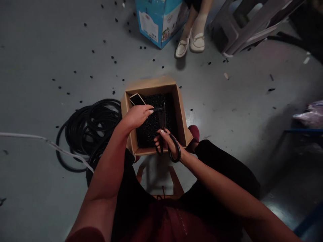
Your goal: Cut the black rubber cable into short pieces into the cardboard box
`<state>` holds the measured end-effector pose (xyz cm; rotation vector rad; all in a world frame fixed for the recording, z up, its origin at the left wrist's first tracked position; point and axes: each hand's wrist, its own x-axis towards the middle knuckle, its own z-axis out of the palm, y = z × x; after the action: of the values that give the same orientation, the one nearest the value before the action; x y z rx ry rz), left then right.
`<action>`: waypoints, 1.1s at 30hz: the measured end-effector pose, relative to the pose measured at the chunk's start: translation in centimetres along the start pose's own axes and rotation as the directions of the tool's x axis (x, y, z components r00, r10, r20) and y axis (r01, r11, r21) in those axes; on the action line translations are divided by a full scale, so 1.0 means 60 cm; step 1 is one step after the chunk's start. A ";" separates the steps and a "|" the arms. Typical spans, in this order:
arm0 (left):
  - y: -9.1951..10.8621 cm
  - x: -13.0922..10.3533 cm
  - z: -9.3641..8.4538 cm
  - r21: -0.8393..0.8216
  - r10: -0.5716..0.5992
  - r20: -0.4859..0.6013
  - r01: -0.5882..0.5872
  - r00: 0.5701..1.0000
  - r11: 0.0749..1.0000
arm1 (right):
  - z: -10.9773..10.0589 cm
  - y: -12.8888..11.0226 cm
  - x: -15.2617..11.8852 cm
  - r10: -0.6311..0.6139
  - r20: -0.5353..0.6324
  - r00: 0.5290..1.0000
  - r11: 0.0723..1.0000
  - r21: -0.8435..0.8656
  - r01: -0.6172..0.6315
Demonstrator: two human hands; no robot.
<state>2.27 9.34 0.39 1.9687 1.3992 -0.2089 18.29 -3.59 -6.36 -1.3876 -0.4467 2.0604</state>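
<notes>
My left hand (139, 115) is closed on a short black ribbed strip (158, 109) over a cardboard box (182, 117). My right hand (168, 141) grips black-handled scissors (163, 116), their blades pointing away from me and their tips beside the strip's end. Small black pieces (148, 132) fill the box below both hands. A phone-like object (137, 99) with a dark face and light rim lies at the box's far left corner, partly behind my left hand.
Coiled black tubing (85, 126) lies left of the box, with a pale cable (50, 144) nearby. Beyond stand a blue carton (152, 23), a person's feet in light shoes (197, 43) and a grey plastic stool (232, 33). Black bits are scattered over the floor.
</notes>
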 end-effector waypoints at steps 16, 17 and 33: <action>0.006 -0.003 -0.001 -0.055 0.030 0.022 -0.028 0.999 0.998 | -0.001 -0.012 -0.003 -0.131 0.023 0.991 0.986 -0.099 0.132; 0.004 -0.003 -0.002 -0.055 0.024 0.014 -0.023 1.000 0.998 | -0.001 -0.012 -0.004 -0.136 0.020 0.990 0.985 -0.104 0.138; 0.005 -0.004 -0.005 -0.084 0.012 0.001 -0.012 1.000 0.996 | -0.007 -0.019 0.001 -0.160 0.016 0.987 0.970 -0.183 0.160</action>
<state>2.37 9.29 0.88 1.9072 1.3730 -0.1441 19.02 -2.70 -5.91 -1.4061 -0.7404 1.9282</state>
